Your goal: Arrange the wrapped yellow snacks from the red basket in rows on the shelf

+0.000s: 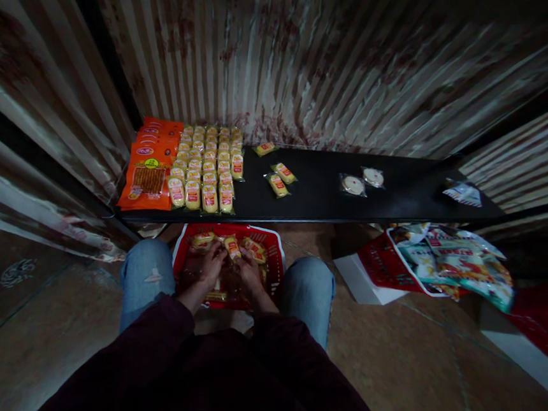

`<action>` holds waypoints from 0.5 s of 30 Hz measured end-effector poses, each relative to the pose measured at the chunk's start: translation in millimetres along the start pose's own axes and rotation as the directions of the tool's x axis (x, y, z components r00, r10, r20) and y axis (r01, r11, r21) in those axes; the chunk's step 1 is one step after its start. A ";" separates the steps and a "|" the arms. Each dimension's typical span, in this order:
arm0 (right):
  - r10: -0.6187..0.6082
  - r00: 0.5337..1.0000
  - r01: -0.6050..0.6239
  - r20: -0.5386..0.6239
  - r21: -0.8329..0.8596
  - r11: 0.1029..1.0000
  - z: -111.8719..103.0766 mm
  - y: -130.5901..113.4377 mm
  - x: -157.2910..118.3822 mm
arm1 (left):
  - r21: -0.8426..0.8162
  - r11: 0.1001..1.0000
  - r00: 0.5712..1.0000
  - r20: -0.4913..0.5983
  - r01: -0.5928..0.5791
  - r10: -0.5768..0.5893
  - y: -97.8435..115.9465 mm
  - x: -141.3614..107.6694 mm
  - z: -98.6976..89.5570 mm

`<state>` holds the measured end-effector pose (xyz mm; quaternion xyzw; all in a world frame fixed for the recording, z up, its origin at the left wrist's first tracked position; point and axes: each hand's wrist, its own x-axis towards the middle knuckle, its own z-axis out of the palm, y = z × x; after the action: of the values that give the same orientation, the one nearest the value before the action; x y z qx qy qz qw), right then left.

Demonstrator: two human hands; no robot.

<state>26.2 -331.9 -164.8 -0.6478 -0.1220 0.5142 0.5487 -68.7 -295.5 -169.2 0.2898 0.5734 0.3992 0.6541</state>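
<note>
A small yellow wrapped snack cake (232,247) with a red and white label is held upright between my hands, over a red shopping basket (274,247). My left hand (212,266) has its fingers closed at the packet's left side. On its right side, my right hand (247,268) grips it with thumb and fingers. Inside the basket lie more wrapped cakes (253,251), partly hidden by my hands. Beyond the basket, a black shelf (317,182) carries stacked rows of the same wrapped cakes (209,198).
Orange snack bags (149,171) stand at the shelf's left end. Loose wrapped cakes (278,184), two round white packets (353,185) and a small bag (462,193) lie farther right. A red basket of bags (379,263) stands on the floor at right. Striped curtains (271,58) hang behind.
</note>
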 end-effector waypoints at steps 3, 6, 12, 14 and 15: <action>-0.012 1.000 0.012 -0.001 -0.048 0.999 -4.1 -5.7 -2.3 | -0.059 0.998 0.999 -0.003 0.032 -0.032 5.1 0.1 -2.5; -0.021 0.999 0.024 0.039 -0.096 0.995 -9.7 -12.2 -1.4 | -0.082 0.997 1.000 0.006 0.009 -0.009 11.0 -0.5 -5.1; -0.106 0.993 0.111 0.047 -0.141 0.984 -17.2 -25.2 7.5 | -0.079 0.995 0.997 0.053 0.056 -0.052 14.8 -7.7 -4.4; -0.107 0.994 0.106 -0.004 -0.081 0.991 -16.8 -24.8 9.0 | -0.117 0.986 0.991 0.067 0.119 -0.112 15.8 -11.7 -3.0; -0.094 0.995 0.093 -0.023 -0.045 0.995 -16.0 -22.9 9.0 | -0.142 0.978 0.987 0.072 0.151 -0.142 16.4 -13.6 -2.3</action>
<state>52.3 -326.4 -152.6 -0.6596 -0.1564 0.4771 0.5593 -74.4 -298.9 -148.9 0.2101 0.5418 0.3820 0.7186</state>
